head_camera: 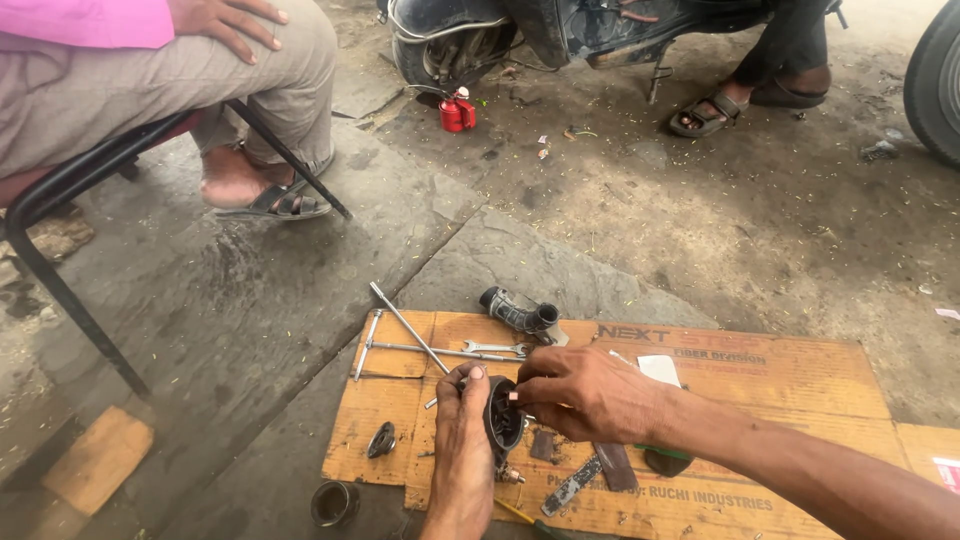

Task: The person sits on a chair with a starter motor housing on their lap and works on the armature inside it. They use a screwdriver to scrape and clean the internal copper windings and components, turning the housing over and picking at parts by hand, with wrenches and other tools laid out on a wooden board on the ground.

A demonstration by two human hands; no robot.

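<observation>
Head view, looking down at a flattened cardboard sheet lying on the stone floor. The left hand is steadying a dark round engine part from its left side, fingers clamped along its rim; the right hand is pressing on the part's right side, fingers together on its edge. The part is sitting at the near middle of the cardboard. Just beyond are lying a T-handle wrench, a spanner and a black elbow pipe. Far off, a red oil can is standing on the ground; at far left a seated person's sandalled foot is resting beside a chair leg
</observation>
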